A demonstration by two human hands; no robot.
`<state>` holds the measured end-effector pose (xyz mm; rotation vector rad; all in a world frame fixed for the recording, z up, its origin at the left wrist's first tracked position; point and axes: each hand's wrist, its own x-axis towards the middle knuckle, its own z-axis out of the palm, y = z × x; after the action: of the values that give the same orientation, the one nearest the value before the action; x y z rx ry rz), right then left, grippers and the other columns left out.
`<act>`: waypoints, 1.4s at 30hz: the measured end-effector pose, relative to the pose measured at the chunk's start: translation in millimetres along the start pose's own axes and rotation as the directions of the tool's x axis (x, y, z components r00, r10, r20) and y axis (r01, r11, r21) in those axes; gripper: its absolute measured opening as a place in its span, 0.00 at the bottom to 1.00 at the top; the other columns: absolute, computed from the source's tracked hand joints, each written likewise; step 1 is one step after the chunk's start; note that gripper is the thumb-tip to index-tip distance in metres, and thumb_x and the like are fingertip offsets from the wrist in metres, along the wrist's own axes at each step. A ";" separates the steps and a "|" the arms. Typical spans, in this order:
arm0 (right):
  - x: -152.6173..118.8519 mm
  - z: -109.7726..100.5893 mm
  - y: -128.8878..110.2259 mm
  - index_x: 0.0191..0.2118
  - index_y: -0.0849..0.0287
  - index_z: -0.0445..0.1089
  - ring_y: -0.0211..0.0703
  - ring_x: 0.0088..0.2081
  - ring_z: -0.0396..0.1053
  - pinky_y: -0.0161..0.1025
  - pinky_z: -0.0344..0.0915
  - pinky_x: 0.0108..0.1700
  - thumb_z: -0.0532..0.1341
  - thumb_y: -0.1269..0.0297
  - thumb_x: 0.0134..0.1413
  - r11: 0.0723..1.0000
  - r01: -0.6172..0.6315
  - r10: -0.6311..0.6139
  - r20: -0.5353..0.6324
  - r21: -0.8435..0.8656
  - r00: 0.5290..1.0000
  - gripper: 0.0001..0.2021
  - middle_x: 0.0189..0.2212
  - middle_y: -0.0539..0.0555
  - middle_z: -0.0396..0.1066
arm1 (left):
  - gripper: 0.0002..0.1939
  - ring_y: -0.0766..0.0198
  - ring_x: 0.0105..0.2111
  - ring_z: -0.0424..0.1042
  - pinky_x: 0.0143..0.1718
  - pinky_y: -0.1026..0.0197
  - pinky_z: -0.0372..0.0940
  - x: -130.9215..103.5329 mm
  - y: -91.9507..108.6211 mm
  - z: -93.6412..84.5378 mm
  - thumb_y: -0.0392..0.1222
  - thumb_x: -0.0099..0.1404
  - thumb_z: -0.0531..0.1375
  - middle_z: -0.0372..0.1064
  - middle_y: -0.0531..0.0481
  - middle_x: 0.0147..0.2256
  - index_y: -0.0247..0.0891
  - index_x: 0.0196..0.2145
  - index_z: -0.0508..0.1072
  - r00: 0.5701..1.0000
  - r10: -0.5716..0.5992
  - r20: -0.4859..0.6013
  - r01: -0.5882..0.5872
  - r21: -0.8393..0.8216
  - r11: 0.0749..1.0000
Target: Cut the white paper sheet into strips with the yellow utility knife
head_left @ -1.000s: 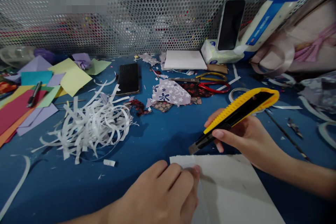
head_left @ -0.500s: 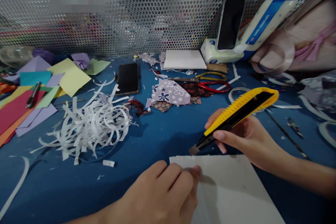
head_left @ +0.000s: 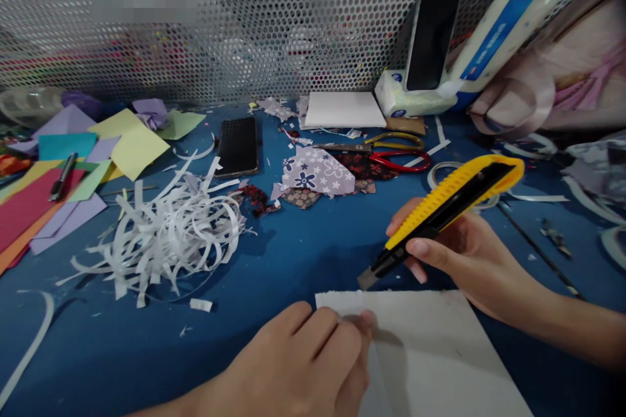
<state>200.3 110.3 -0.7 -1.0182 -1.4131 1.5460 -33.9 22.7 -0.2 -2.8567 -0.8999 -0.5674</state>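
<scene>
My right hand [head_left: 464, 254] is closed around a yellow and black utility knife [head_left: 435, 208], its blade tip just above the far edge of a white board [head_left: 440, 345]. The board lies at the front of the blue table. My left hand [head_left: 308, 358] rests on the board's left part, its fingers curled and pressed down; whether anything small is under the fingertips is hidden.
On the left lie a heap of white paper strips [head_left: 176, 234] and coloured papers [head_left: 132, 143]. Farther back are a phone [head_left: 238, 146], scissors [head_left: 401, 159], fabric scraps [head_left: 317, 171] and a tissue pack [head_left: 415, 101] with another phone [head_left: 433, 42]. A perforated metal panel [head_left: 293, 13] stands behind.
My right hand and the knife have shifted slightly to the right, so the blade tip is a little farther right. My left hand has hardly moved.
</scene>
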 end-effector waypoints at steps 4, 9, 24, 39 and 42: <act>1.9 1.5 -0.4 0.34 0.53 0.80 0.30 0.19 0.69 0.26 0.67 0.22 0.77 0.62 0.45 1.000 -0.002 0.002 -0.010 -0.022 1.000 0.10 0.27 0.47 0.75 | 0.14 0.64 0.27 0.67 0.23 0.56 0.58 0.4 0.5 -2.6 0.29 0.76 0.51 0.68 0.52 0.30 0.26 0.49 0.77 1.000 0.001 0.005 -0.001 0.007 1.000; 0.6 2.1 -1.6 0.33 0.53 0.79 0.30 0.19 0.70 0.26 0.69 0.22 0.76 0.62 0.47 0.999 0.015 -0.016 -0.022 -0.031 1.000 0.09 0.29 0.47 0.74 | 0.14 0.64 0.26 0.66 0.22 0.57 0.56 0.0 0.6 -0.8 0.28 0.75 0.52 0.68 0.53 0.28 0.27 0.46 0.77 1.000 -0.002 -0.005 0.002 -0.013 1.000; 0.6 3.5 -1.7 0.33 0.57 0.80 0.31 0.19 0.70 0.25 0.68 0.22 0.77 0.66 0.44 1.000 0.015 -0.015 -0.038 -0.015 0.999 0.09 0.27 0.49 0.75 | 0.14 0.65 0.26 0.67 0.23 0.56 0.56 1.3 -1.1 0.1 0.28 0.76 0.51 0.68 0.53 0.29 0.28 0.46 0.78 1.000 -0.008 0.001 0.008 -0.006 1.000; 0.2 1.0 -0.3 0.34 0.54 0.80 0.31 0.19 0.70 0.25 0.69 0.23 0.76 0.66 0.45 0.999 0.021 -0.022 -0.040 -0.026 0.999 0.09 0.26 0.47 0.75 | 0.15 0.65 0.26 0.67 0.23 0.57 0.57 2.7 -0.3 0.1 0.28 0.76 0.50 0.68 0.52 0.29 0.28 0.47 0.78 1.000 0.000 0.009 0.000 -0.006 1.000; -0.2 0.8 0.2 0.33 0.53 0.80 0.31 0.19 0.70 0.25 0.69 0.22 0.76 0.66 0.45 0.999 0.028 -0.029 -0.036 -0.026 0.999 0.08 0.27 0.48 0.76 | 0.15 0.64 0.26 0.67 0.23 0.57 0.58 2.2 -0.1 -1.7 0.28 0.76 0.50 0.68 0.52 0.29 0.27 0.47 0.77 1.000 -0.006 0.021 0.006 -0.016 1.000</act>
<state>199.7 109.8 -0.8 -1.0319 -1.4197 1.4851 -32.9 23.7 2.1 -2.8809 -0.9111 -0.5492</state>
